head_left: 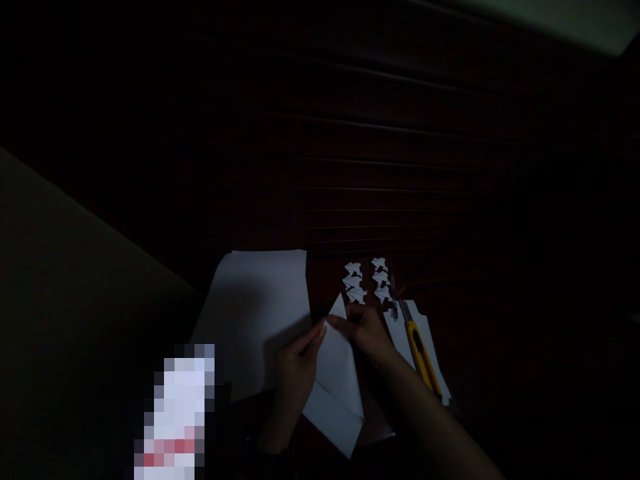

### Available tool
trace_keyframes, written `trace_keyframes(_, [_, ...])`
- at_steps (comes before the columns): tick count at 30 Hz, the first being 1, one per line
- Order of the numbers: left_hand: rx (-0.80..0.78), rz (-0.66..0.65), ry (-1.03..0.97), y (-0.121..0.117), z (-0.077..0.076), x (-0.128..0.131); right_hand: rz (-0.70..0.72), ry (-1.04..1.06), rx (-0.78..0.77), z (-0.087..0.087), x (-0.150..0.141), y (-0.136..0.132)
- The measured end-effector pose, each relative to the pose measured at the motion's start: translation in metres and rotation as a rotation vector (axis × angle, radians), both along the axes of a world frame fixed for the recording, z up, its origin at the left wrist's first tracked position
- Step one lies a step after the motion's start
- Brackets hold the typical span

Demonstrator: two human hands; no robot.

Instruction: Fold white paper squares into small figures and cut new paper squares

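A white sheet of paper (pixel 336 373), folded to a point at its far end, is between my two hands. My left hand (pixel 299 357) pinches its left edge near the tip, thumb and fingers together. From the right, my right hand (pixel 367 328) grips the same sheet just below the point, its fingertips close to those of my left hand. A crease runs across the lower part of the sheet. Beyond my hands lie several small folded paper pieces (pixel 355 283) in two columns. The scene is dim, and some fingers are hidden behind the paper.
Large white paper sheets (pixel 260 293) lie on the left of the dark table. At the right, a yellow box cutter (pixel 421 353) rests on more white paper (pixel 433 337), with a pen-like item (pixel 394 297) beside it. A bright pixelated patch (pixel 177 407) is at lower left.
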State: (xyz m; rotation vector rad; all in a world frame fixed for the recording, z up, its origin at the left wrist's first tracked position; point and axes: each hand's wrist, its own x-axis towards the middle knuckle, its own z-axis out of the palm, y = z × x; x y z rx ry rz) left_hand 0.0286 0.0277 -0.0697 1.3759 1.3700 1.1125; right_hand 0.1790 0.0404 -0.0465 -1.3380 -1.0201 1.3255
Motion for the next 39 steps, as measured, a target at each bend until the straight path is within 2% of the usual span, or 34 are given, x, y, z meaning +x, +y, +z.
trace_keyframes(8, [0.034, -0.007, 0.005, -0.001, 0.006, 0.003, -0.058, 0.177, 0.001, 0.010, -0.001, 0.000])
trace_keyframes(18, [0.076, -0.048, 0.038, -0.004, 0.007, 0.003, -0.133, 0.200, 0.011, 0.015, 0.004, 0.003])
trace_keyframes(24, [0.119, -0.050, 0.057, -0.006, 0.008, 0.005, -0.118, 0.197, 0.043, 0.012, 0.007, 0.005])
trace_keyframes(34, [0.107, -0.082, 0.047, -0.007, 0.006, 0.004, -0.190, 0.156, 0.087, 0.020, 0.006, 0.006])
trace_keyframes(39, [0.080, -0.087, 0.028, -0.007, 0.006, 0.004, -0.210, 0.162, 0.074, 0.018, 0.008, 0.007])
